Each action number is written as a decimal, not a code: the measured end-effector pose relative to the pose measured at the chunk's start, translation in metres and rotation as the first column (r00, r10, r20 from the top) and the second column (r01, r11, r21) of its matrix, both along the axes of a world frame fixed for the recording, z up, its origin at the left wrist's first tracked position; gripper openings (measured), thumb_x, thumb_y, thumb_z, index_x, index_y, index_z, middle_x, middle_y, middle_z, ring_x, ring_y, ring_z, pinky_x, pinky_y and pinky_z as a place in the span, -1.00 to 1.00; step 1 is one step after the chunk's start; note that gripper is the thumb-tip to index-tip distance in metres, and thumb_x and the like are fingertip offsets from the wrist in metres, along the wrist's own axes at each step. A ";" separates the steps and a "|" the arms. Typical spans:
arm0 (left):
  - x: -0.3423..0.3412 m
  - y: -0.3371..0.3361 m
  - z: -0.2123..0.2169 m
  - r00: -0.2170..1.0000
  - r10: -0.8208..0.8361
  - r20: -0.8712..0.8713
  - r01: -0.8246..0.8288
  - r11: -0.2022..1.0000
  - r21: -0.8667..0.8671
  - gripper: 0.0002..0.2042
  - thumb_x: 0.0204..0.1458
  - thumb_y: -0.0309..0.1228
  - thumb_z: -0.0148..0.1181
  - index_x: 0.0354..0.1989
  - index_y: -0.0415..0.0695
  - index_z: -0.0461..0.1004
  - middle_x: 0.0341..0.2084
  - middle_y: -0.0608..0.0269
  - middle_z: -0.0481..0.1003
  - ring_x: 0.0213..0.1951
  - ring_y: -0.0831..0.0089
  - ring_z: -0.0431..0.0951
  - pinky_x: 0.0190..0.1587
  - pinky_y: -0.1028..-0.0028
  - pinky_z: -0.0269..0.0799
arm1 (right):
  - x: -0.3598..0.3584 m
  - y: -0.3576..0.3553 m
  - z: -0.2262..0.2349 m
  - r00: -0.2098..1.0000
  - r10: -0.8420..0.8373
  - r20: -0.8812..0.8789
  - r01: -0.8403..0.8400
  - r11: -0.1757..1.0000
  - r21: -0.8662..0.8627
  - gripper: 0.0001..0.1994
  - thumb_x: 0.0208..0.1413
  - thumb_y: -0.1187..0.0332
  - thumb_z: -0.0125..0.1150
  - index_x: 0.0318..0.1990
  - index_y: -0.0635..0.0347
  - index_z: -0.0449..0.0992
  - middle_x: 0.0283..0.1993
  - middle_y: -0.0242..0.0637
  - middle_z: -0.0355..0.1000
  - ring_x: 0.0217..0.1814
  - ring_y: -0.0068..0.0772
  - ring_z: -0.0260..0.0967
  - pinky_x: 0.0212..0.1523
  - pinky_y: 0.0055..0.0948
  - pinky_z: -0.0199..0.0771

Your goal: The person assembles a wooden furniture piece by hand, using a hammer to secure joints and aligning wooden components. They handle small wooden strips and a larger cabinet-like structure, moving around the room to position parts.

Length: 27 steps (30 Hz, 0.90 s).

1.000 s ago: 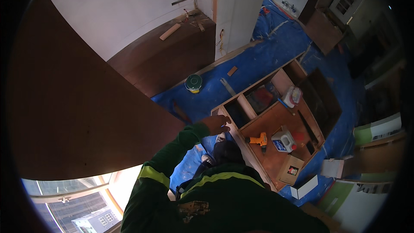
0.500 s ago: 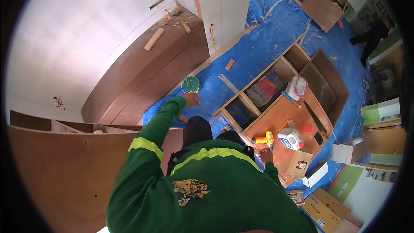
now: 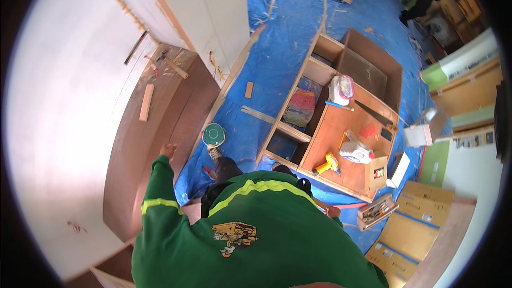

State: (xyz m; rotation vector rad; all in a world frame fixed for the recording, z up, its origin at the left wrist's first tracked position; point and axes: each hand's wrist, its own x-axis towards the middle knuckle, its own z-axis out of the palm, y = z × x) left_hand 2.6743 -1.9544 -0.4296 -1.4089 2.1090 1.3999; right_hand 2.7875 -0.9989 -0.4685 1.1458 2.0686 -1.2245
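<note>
Green jacket (image 3: 250, 234): fills the lower middle of the frame; it hides the person's body and most of both arms.
Right hand (image 3: 333, 212): lower right of centre, only a sliver shows past the jacket's edge; I cannot tell whether its fingers are spread or curled, or whether it holds anything.
Left hand (image 3: 167, 150): left of centre, at the end of a raised green sleeve; fingers loosely open, holding nothing, resting on or just over the brown curved panel (image 3: 154, 149).
Brown curved panel: runs from the lower left up to the upper-left middle, leaning between the white wall surface and the blue floor sheet (image 3: 277, 58).
Step in hand: by my reading, steadying or feeling along the panel's face with the left hand, no tool taken up.
Next move calls for: a flat palm kept on the panel and firm footing, since the foot stands just beside the green round tin (image 3: 214, 134).
Yellow drill (image 3: 326, 165): right of centre, lying on the wooden cabinet (image 3: 341, 122), near a white jug (image 3: 356, 152).
Wood offcut (image 3: 145, 102): farther up, lying on the panel.
</note>
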 end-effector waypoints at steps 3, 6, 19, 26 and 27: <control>0.025 -0.024 -0.002 0.997 0.062 0.043 -0.056 0.989 -0.140 -0.31 0.19 -0.07 0.50 0.36 -0.25 0.46 0.20 -0.15 0.60 0.18 0.07 0.65 0.23 0.12 0.55 | 0.032 -0.040 0.000 0.995 0.094 0.018 -0.096 0.967 0.237 -0.77 0.22 0.27 0.28 -0.24 0.29 0.69 -0.45 -0.08 0.61 -0.47 -0.14 0.60 -0.48 -0.06 0.53; 0.068 -0.076 -0.002 0.990 0.117 -0.073 -0.133 0.952 -0.275 -0.32 0.18 -0.07 0.50 0.37 -0.22 0.46 0.17 -0.17 0.60 0.14 0.05 0.66 0.21 0.10 0.56 | 0.070 -0.083 -0.042 0.958 0.276 0.075 -0.281 0.859 0.429 -0.72 0.14 0.19 0.29 -0.41 0.24 0.71 -0.47 -0.07 0.63 -0.41 -0.07 0.64 -0.35 0.01 0.59; -0.119 -0.176 0.028 0.972 -0.137 0.190 0.227 0.753 -0.618 0.16 -0.11 0.27 0.61 0.53 -0.27 0.23 0.37 -0.27 0.35 0.42 -0.19 0.34 0.45 -0.01 0.32 | -0.181 -0.323 0.167 0.651 0.714 -0.256 -0.404 0.612 0.680 -0.71 0.22 0.29 0.36 -0.05 0.36 0.63 -0.02 0.14 0.62 -0.05 0.24 0.63 0.00 0.04 0.62; -0.116 -0.204 0.020 0.927 -0.310 0.212 0.375 0.748 -0.548 -0.08 0.02 0.08 0.59 0.38 -0.35 0.35 0.27 -0.32 0.42 0.35 -0.21 0.41 0.47 -0.02 0.32 | -0.179 -0.428 0.206 0.828 0.390 -0.403 -0.206 0.880 0.429 -0.80 0.35 0.40 0.26 0.03 0.30 0.59 -0.15 -0.02 0.63 -0.32 -0.21 0.66 -0.25 -0.21 0.66; -0.111 -0.200 0.019 0.931 -0.309 0.193 0.364 0.767 -0.528 -0.15 0.04 0.05 0.59 0.31 -0.36 0.40 0.20 -0.29 0.48 0.29 -0.21 0.48 0.44 0.02 0.37 | -0.169 -0.435 0.201 0.843 0.365 -0.396 -0.195 0.893 0.406 -0.81 0.37 0.41 0.24 0.04 0.30 0.58 -0.16 -0.02 0.63 -0.33 -0.22 0.66 -0.26 -0.21 0.66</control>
